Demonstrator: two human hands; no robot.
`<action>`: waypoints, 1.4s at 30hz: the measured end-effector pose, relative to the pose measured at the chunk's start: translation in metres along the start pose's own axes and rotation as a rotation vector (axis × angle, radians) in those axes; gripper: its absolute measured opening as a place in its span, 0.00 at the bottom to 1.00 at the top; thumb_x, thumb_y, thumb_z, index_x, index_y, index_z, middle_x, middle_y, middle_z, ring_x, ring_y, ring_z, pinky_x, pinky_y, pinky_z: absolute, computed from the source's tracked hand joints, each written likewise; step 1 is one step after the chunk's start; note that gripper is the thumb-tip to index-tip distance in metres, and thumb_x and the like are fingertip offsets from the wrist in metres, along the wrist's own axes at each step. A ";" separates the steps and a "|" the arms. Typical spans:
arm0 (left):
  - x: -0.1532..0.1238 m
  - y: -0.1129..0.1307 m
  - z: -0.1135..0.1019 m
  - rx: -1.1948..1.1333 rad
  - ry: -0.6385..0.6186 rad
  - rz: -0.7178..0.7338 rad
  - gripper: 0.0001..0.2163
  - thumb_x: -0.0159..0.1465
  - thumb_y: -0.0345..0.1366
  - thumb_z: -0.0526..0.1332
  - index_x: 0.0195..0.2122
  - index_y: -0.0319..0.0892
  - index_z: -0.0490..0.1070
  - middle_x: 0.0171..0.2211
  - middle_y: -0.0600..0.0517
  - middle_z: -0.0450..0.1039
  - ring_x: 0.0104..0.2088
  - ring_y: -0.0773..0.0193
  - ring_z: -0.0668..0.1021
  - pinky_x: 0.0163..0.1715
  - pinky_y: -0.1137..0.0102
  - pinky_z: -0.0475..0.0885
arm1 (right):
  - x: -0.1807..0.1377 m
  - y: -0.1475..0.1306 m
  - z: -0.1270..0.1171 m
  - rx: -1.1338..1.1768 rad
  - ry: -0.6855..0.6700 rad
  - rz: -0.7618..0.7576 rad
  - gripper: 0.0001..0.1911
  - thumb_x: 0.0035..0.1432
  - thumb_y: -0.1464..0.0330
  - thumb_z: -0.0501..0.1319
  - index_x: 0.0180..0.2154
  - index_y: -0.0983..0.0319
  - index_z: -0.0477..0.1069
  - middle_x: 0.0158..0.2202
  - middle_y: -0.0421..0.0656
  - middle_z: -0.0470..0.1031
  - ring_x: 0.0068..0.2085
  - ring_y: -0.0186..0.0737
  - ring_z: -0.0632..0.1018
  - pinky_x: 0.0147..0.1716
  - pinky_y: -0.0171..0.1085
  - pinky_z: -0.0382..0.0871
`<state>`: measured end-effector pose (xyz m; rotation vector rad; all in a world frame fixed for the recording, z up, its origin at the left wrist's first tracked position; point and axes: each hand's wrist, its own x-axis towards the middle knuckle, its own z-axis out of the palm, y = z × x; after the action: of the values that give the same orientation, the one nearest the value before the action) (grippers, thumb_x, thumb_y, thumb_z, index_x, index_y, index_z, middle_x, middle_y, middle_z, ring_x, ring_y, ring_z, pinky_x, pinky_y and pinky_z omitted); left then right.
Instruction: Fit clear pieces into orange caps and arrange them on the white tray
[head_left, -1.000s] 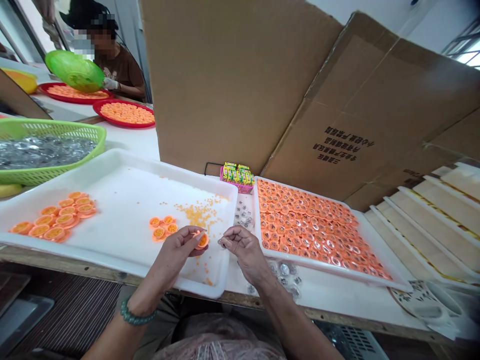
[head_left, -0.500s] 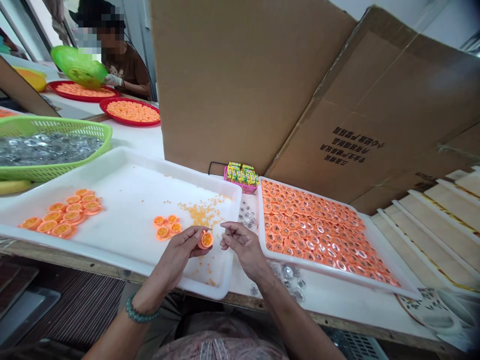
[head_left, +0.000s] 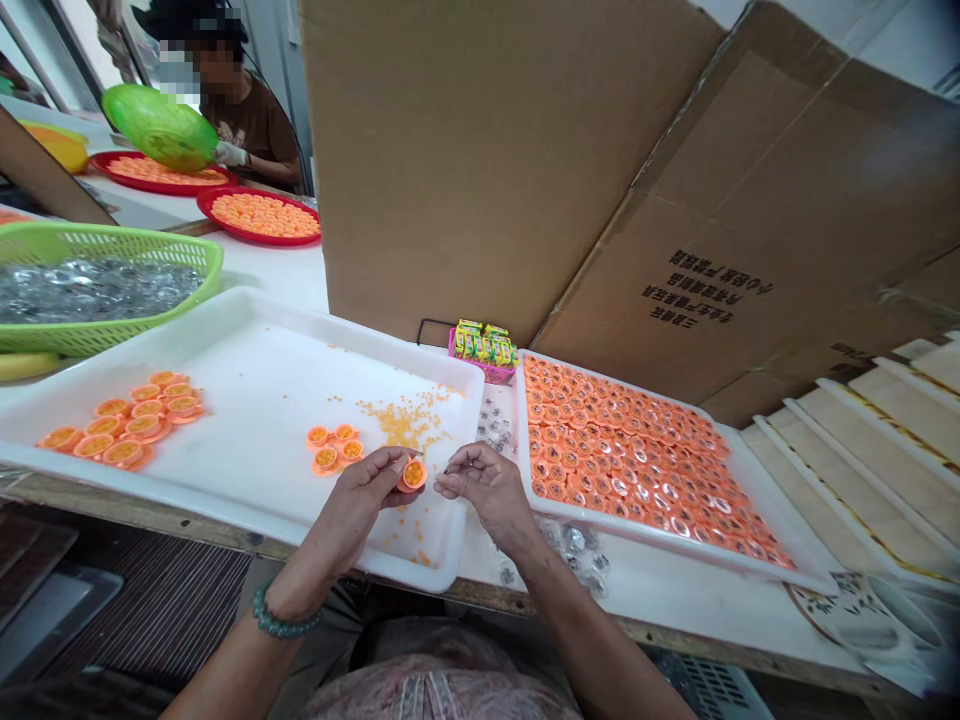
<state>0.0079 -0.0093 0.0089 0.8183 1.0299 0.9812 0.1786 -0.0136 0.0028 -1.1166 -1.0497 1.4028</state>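
Orange cup (head_left: 413,475), round with a yellow face, is found at the centre of the frame. Across the upper middle and right, the view is closed off by brown cardboard (head_left: 480,170). Below it, the left half is taken up by a white tray (head_left: 247,400), and the right is filled by a second tray (head_left: 814,576), packed with orange pieces under clear, shiny tops. By the left hand (head_left: 360,500), the cup is pinched between thumb and fingers, its face turned up. The right hand (head_left: 487,495) is held just beside it, apart from the cup, fingertips drawn narrowly together; whether something tiny is gripped there cannot be told. At the far left a cluster of similar pieces (head_left: 124,453) is laid out, and nearer centre a group of four (head_left: 325,459). Yellow grains (head_left: 409,425) are scattered behind the hands. Close fingertip work on one cup is judged to be the step in hand; for the next move, a steady left grip and fine aim by the right fingertips would be called for.
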 end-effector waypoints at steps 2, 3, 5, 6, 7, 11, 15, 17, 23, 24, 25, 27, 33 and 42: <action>0.000 0.000 0.000 0.003 0.004 0.004 0.16 0.51 0.45 0.65 0.37 0.40 0.75 0.34 0.48 0.76 0.35 0.60 0.76 0.38 0.66 0.72 | 0.001 0.000 -0.001 0.015 0.043 0.024 0.14 0.41 0.66 0.69 0.32 0.62 0.71 0.26 0.37 0.73 0.29 0.36 0.78 0.33 0.38 0.74; 0.000 -0.001 0.000 0.003 0.006 0.006 0.16 0.52 0.45 0.65 0.37 0.40 0.75 0.34 0.48 0.75 0.35 0.60 0.76 0.38 0.66 0.72 | 0.001 0.001 -0.002 0.018 0.061 0.030 0.14 0.41 0.66 0.69 0.32 0.62 0.72 0.27 0.38 0.74 0.29 0.37 0.78 0.33 0.38 0.74; 0.000 -0.001 0.000 0.003 0.003 0.009 0.16 0.52 0.44 0.65 0.37 0.39 0.74 0.35 0.48 0.75 0.35 0.61 0.75 0.38 0.66 0.72 | 0.001 0.001 -0.002 0.013 0.074 0.033 0.14 0.41 0.66 0.70 0.33 0.62 0.74 0.27 0.38 0.74 0.30 0.38 0.79 0.34 0.39 0.74; 0.000 -0.001 0.000 0.003 0.001 0.011 0.15 0.52 0.44 0.65 0.37 0.39 0.74 0.35 0.48 0.75 0.35 0.61 0.75 0.38 0.66 0.72 | 0.001 0.001 -0.002 0.003 0.074 0.029 0.14 0.40 0.66 0.70 0.33 0.62 0.74 0.27 0.39 0.74 0.30 0.38 0.79 0.34 0.39 0.74; 0.001 -0.001 0.000 0.004 -0.001 0.011 0.15 0.52 0.44 0.65 0.37 0.39 0.74 0.35 0.48 0.75 0.35 0.61 0.75 0.38 0.66 0.72 | 0.001 0.002 -0.002 -0.008 0.074 0.024 0.13 0.40 0.66 0.70 0.32 0.62 0.75 0.27 0.39 0.75 0.30 0.38 0.78 0.34 0.39 0.74; 0.001 -0.003 -0.001 0.012 -0.014 0.018 0.15 0.53 0.43 0.64 0.38 0.39 0.74 0.36 0.48 0.75 0.35 0.61 0.75 0.39 0.66 0.72 | 0.000 0.003 -0.002 -0.052 0.068 0.004 0.12 0.42 0.66 0.69 0.31 0.63 0.72 0.25 0.38 0.73 0.29 0.37 0.78 0.32 0.37 0.73; 0.001 -0.003 -0.002 0.010 -0.014 0.022 0.14 0.53 0.43 0.64 0.37 0.40 0.74 0.35 0.49 0.74 0.34 0.62 0.75 0.39 0.66 0.72 | -0.003 0.000 -0.002 -0.077 -0.054 -0.070 0.19 0.50 0.65 0.64 0.45 0.57 0.69 0.28 0.35 0.66 0.30 0.32 0.76 0.34 0.37 0.72; 0.001 -0.002 -0.002 0.010 -0.016 0.021 0.14 0.53 0.43 0.65 0.37 0.40 0.74 0.34 0.50 0.74 0.34 0.61 0.75 0.38 0.66 0.72 | -0.004 0.000 -0.002 -0.123 -0.124 -0.113 0.17 0.54 0.64 0.61 0.47 0.56 0.69 0.32 0.37 0.65 0.32 0.32 0.75 0.37 0.37 0.71; 0.002 -0.004 -0.003 0.039 -0.041 0.028 0.15 0.55 0.43 0.63 0.39 0.39 0.73 0.35 0.49 0.74 0.36 0.61 0.75 0.40 0.65 0.72 | -0.005 0.007 -0.001 -0.102 -0.049 -0.116 0.09 0.54 0.63 0.61 0.37 0.60 0.71 0.31 0.40 0.71 0.35 0.34 0.72 0.40 0.36 0.67; 0.002 -0.005 -0.003 0.043 -0.040 0.026 0.15 0.56 0.43 0.63 0.40 0.39 0.73 0.35 0.49 0.74 0.36 0.61 0.75 0.40 0.65 0.72 | -0.005 0.008 -0.001 -0.094 -0.021 -0.121 0.08 0.53 0.64 0.62 0.36 0.60 0.71 0.31 0.40 0.71 0.35 0.34 0.72 0.39 0.35 0.66; 0.003 -0.006 -0.004 0.044 -0.039 0.026 0.15 0.56 0.43 0.62 0.40 0.39 0.72 0.35 0.49 0.74 0.37 0.61 0.75 0.40 0.65 0.72 | -0.004 0.008 -0.001 -0.089 -0.004 -0.124 0.08 0.52 0.65 0.63 0.36 0.60 0.71 0.31 0.39 0.71 0.35 0.33 0.71 0.38 0.34 0.65; 0.003 -0.006 -0.004 0.043 -0.036 0.024 0.15 0.56 0.43 0.62 0.40 0.39 0.72 0.35 0.49 0.74 0.37 0.61 0.75 0.41 0.64 0.72 | -0.004 0.008 0.000 -0.087 -0.002 -0.125 0.10 0.52 0.66 0.63 0.39 0.59 0.72 0.30 0.38 0.69 0.34 0.32 0.70 0.37 0.33 0.64; 0.005 -0.006 -0.004 0.034 -0.040 0.016 0.15 0.55 0.43 0.63 0.39 0.39 0.72 0.33 0.50 0.74 0.36 0.61 0.75 0.40 0.65 0.71 | -0.007 0.005 -0.001 -0.108 -0.062 -0.117 0.12 0.52 0.68 0.62 0.41 0.58 0.72 0.27 0.36 0.66 0.28 0.29 0.69 0.31 0.32 0.65; 0.003 -0.005 -0.003 0.029 -0.042 0.008 0.15 0.54 0.43 0.63 0.39 0.39 0.72 0.34 0.49 0.74 0.35 0.61 0.75 0.41 0.65 0.71 | -0.009 0.004 0.001 -0.113 -0.033 -0.069 0.09 0.50 0.68 0.64 0.36 0.61 0.72 0.27 0.38 0.72 0.27 0.32 0.76 0.31 0.35 0.72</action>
<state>0.0070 -0.0077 0.0023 0.8643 1.0079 0.9542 0.1778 -0.0228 0.0003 -1.1304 -1.1929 1.3249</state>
